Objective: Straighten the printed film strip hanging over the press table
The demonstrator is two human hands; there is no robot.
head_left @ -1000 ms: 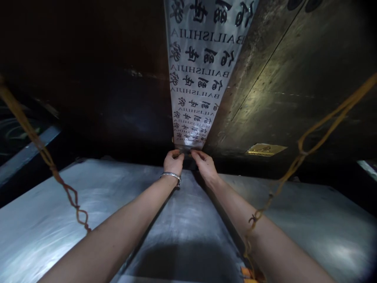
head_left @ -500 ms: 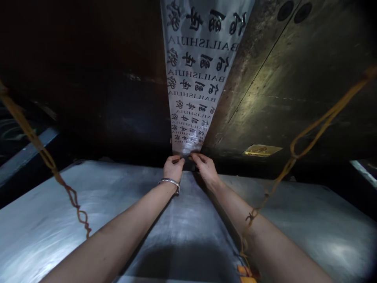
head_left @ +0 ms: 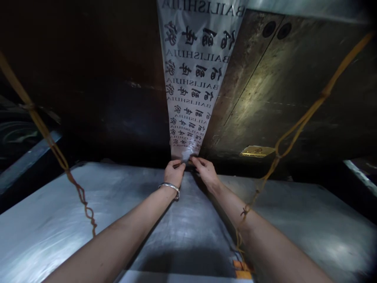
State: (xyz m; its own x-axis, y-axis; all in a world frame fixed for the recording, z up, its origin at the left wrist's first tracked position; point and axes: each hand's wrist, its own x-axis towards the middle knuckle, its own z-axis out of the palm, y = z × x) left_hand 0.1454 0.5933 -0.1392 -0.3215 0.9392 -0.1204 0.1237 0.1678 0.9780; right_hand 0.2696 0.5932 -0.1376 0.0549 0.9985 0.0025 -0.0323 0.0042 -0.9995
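Observation:
A long strip of pale, shiny film (head_left: 188, 94), printed with rows of dark characters and mirrored "BAILISHIJIA" lettering, runs down the dark panel towards me. At its lower end my left hand (head_left: 173, 173), with a silver bangle (head_left: 169, 185) on the wrist, pinches the film's left edge. My right hand (head_left: 206, 171) pinches the right edge between thumb and finger. Both hands are close together at the back edge of a grey metal plate (head_left: 118, 204). Exactly how the fingertips meet the film is hard to see.
Knotted orange rubber-band cords hang on the left (head_left: 53, 145) and on the right (head_left: 282, 145), the right one passing by my forearm. An orange piece (head_left: 242, 269) lies at its lower end. A yellow label (head_left: 257, 151) sits on the dark panel (head_left: 259, 78).
The view has tilted and shifted slightly, so the printed rows appear lower and the cords have moved in the picture. Both hands stay pinched at the film's lower end.

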